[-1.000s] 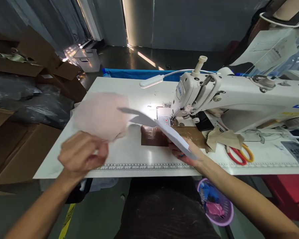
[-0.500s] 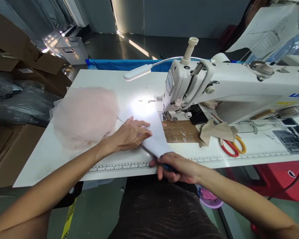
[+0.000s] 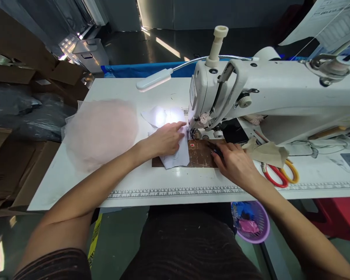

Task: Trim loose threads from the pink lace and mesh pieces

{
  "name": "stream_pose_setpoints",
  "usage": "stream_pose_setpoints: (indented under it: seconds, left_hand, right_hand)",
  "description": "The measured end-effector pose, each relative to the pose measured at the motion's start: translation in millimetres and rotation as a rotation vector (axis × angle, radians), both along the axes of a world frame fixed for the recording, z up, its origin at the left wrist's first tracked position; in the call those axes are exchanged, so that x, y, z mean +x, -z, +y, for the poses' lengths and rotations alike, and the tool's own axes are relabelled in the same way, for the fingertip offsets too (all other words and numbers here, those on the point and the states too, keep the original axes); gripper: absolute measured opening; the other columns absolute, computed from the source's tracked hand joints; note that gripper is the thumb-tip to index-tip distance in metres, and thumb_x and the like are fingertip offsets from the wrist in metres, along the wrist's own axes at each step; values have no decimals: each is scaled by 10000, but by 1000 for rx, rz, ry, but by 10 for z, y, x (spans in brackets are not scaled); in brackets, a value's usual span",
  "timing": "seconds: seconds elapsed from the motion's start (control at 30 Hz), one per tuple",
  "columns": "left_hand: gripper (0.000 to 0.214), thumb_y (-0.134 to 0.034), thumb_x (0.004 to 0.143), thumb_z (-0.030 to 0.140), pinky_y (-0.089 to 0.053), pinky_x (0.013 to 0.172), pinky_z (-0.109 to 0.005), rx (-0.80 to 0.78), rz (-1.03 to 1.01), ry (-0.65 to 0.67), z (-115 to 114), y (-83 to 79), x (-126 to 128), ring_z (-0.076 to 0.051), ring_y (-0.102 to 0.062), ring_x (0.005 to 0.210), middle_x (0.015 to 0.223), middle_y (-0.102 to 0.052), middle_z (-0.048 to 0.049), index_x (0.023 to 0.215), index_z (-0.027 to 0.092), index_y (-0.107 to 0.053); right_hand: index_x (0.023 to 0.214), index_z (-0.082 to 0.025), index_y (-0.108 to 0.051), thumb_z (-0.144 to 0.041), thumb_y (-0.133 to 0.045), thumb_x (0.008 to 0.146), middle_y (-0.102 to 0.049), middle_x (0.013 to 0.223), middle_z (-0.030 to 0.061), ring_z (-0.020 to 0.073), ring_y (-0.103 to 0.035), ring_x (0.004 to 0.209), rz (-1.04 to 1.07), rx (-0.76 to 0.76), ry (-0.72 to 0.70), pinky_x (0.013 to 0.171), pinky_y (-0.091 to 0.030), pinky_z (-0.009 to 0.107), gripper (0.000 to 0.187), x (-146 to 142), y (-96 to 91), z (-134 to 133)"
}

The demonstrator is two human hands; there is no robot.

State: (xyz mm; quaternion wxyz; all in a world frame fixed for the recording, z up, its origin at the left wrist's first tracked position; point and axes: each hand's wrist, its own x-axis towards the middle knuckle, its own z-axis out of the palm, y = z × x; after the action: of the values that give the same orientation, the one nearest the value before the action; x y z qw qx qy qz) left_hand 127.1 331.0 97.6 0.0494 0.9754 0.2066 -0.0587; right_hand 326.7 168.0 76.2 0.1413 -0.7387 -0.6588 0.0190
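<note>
My left hand rests on a white fabric piece with its index finger stretched toward the needle area of the sewing machine. The other fingers are loosely bent. White fabric also spreads under the lamp, behind that hand. To the right of the needle area, my right hand has its fingers closed around dark-handled thread snips, low over a brown taped board. The hand partly covers the snips. The fabric's left part overlaps the board.
A pale pink sheer fabric pile lies left on the table. Red-handled scissors, yellow-handled scissors and brown paper lie right. A lamp hangs above; a purple basket stands below the front edge.
My right hand has moved from the front edge, where the snips were at the fabric, right and back to the board. My left hand and the fabric have shifted toward the needle area.
</note>
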Motion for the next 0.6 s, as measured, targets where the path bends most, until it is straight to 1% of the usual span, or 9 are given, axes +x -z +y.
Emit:
stream_pose_setpoints:
  seconds: [0.07,0.13,0.2,0.27,0.33,0.4,0.47,0.53,0.6]
  left_hand:
    - [369,-446,838,122,-489,898,-355,-85,-42,8,11,7,69,-247,-627,1047,1304,-614,-154,1084,125,-720]
    - [345,-452,857,158,-506,862,-352,-165,-118,-33,25,14,122,-239,-642,997,1206,-661,-143,1084,125,-709]
    - [320,-532,865,275,-514,847,-363,-221,-199,-96,65,30,166,-250,-646,986,1100,-693,-115,1104,149,-704]
    - [331,-641,818,390,-514,821,-368,-257,-237,-176,124,69,210,-259,-654,964,1021,-711,-84,1064,184,-723]
    - [297,-699,779,414,-509,792,-364,-280,-258,-267,178,133,251,-256,-662,929,967,-722,-66,977,197,-745]
    - [217,-685,798,370,-500,757,-354,-305,-289,-336,203,201,283,-241,-664,880,904,-723,-53,912,197,-749]
    - [163,-632,834,306,-486,727,-347,-302,-311,-342,198,243,300,-226,-654,829,845,-709,-42,886,192,-737]
    - [151,-572,855,237,-467,719,-361,-216,-293,-291,173,245,303,-226,-633,794,799,-680,-47,851,180,-712]
    - [174,-513,866,177,-445,733,-394,-57,-259,-247,143,214,295,-244,-610,795,785,-652,-69,808,168,-677]
  right_hand:
    - [1106,-86,-706,-271,-462,954,-688,1076,238,369,-585,966,-92,37,-43,777,-448,474,342,-16,7,47]
    - [1107,-93,-715,-248,-455,967,-685,1103,227,360,-578,992,-53,72,-138,806,-455,482,333,-52,2,126]
    - [1107,-114,-722,-225,-438,981,-692,1060,185,309,-591,976,48,76,-325,835,-474,447,330,-105,13,235]
    - [1088,-143,-735,-219,-451,982,-687,1031,145,271,-596,975,125,58,-548,870,-487,415,313,-157,62,346]
    - [1084,-168,-747,-221,-494,967,-674,1037,128,265,-585,1006,147,64,-697,902,-484,421,284,-189,146,428]
    - [1099,-192,-752,-217,-532,950,-669,1050,123,273,-566,1033,144,96,-747,914,-471,446,267,-191,239,467]
    - [1111,-205,-753,-207,-542,943,-678,1059,117,273,-558,1036,143,130,-748,911,-454,455,270,-171,309,470]
    - [1114,-205,-754,-207,-541,944,-695,1070,110,269,-560,1030,143,155,-724,911,-433,455,273,-146,342,449]
    - [1105,-193,-759,-233,-546,947,-707,1082,112,274,-565,1029,140,167,-673,911,-414,461,269,-130,344,423]
